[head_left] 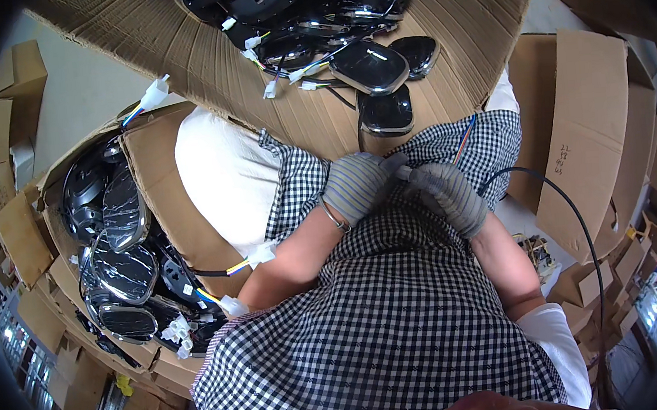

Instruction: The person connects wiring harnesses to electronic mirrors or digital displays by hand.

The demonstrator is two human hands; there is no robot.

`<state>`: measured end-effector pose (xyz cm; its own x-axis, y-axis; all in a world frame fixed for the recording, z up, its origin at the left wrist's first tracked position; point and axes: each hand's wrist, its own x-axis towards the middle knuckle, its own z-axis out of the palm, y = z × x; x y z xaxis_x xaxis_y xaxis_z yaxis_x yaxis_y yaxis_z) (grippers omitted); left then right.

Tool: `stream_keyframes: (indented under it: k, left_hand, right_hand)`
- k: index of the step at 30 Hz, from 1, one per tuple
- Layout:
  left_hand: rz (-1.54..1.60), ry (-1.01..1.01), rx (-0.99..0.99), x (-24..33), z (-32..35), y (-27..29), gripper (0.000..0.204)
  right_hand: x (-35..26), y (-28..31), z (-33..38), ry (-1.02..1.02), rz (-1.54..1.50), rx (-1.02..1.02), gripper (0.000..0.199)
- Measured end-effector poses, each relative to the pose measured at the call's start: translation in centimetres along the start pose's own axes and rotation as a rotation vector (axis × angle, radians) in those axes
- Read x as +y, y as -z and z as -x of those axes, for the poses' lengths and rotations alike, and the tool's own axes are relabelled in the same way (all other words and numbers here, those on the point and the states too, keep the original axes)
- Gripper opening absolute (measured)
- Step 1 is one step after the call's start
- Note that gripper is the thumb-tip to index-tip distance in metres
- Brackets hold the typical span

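Observation:
Both my hands, in grey striped gloves, meet over my lap on the checked apron (397,277). Between the fingertips of my left hand (360,187) and right hand (449,194) is a small whitish wire connector (403,173), partly covered by the fingers. Both hands are closed on it. Thin coloured wires (465,140) rise beyond my right hand. Beside that hand a black cable (536,172) arcs away to the right and down. Just ahead of my hands, a glossy black rounded unit (385,112) rests on the cardboard.
A large cardboard box (469,29) opens ahead, holding several black units (369,66) with white plugs (269,90). At the left, another carton (178,179) is packed with black units (126,271); wires with white connectors (261,254) hang over its edge. An open carton (583,128) stands right.

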<state>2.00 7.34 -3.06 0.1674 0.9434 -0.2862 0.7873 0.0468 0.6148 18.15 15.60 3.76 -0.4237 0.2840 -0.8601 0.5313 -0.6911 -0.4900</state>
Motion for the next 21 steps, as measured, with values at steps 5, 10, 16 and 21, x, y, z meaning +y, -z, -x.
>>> stream_keyframes:
  k: [5,10,16,21]
  left_hand:
    - [0.162,0.050,0.088,-0.4,-0.2,-0.6,0.029]
    - [0.602,0.357,0.266,-0.6,-1.8,-1.4,0.024]
    - [0.854,0.513,0.424,-2.0,-2.7,-1.4,0.021]
    - [1.320,0.636,0.422,-2.0,-3.7,-1.0,0.026]
  right_hand:
    - [-1.3,0.8,-0.6,0.047,0.031,-0.056,0.034]
    - [-4.8,2.5,-4.0,0.753,0.403,0.058,0.024]
    - [-11.5,0.4,-16.1,0.822,1.363,0.496,0.019]
    - [-12.4,2.8,-23.4,0.557,1.553,0.210,0.018]
